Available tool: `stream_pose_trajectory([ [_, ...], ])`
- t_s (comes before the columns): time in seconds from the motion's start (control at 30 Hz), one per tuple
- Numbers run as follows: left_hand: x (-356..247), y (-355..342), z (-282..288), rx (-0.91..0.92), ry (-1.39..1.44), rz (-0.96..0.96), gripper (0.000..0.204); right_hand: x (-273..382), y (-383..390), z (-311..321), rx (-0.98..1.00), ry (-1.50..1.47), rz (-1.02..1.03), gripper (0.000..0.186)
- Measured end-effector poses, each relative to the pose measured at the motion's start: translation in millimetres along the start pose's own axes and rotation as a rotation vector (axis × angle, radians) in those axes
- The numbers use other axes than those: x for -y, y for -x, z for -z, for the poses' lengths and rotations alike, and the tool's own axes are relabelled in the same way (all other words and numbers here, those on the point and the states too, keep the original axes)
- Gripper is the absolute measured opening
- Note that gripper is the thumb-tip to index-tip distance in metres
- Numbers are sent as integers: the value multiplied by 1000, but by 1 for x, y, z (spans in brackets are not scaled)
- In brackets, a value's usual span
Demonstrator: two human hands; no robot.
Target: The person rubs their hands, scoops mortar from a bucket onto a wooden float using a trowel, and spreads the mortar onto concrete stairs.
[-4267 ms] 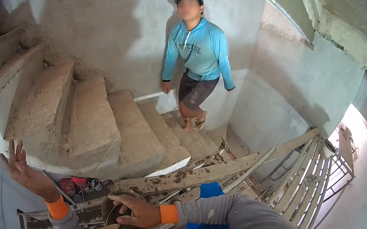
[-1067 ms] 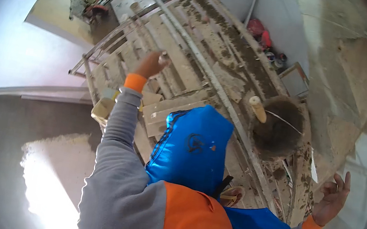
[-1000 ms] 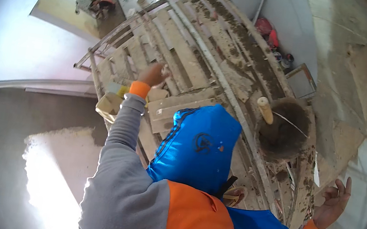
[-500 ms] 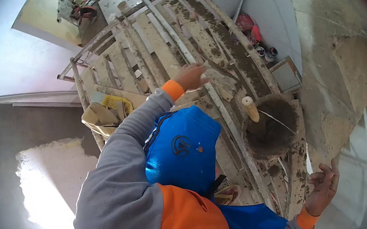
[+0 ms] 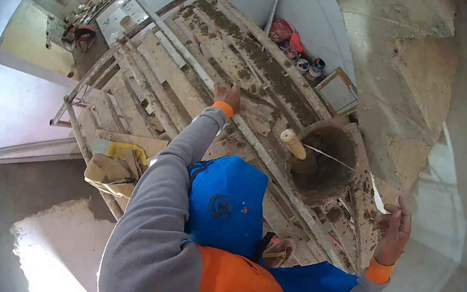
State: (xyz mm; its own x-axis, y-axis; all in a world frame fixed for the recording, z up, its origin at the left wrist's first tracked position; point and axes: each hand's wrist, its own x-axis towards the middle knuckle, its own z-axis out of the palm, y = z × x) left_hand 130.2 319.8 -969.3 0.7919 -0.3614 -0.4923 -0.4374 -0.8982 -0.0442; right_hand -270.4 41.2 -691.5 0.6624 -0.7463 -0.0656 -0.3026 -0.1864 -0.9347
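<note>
A long straight bar lies diagonally across the plank platform; the left hand touches it, its closure unclear. Beside the bar: round bucket, tan handle projecting. The right hand is raised, grip released.

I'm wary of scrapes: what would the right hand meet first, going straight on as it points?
The right hand would likely meet the stairs first; how far off is unclear.
</note>
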Motion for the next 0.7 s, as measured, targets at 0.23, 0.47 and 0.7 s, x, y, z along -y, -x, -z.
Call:
stream_pose_trajectory([
  [0.23,-3,-17,-3,-134,243,109,76,-2,-2,4,0,-12,-33,45],
  [0.47,13,-40,5,-33,316,52,62,-5,-8,-11,119,68,-55,49],
  [0.7,32,-46,20,-106,453,-360,66,-6,-8,-11,128,25,-35,47],
])
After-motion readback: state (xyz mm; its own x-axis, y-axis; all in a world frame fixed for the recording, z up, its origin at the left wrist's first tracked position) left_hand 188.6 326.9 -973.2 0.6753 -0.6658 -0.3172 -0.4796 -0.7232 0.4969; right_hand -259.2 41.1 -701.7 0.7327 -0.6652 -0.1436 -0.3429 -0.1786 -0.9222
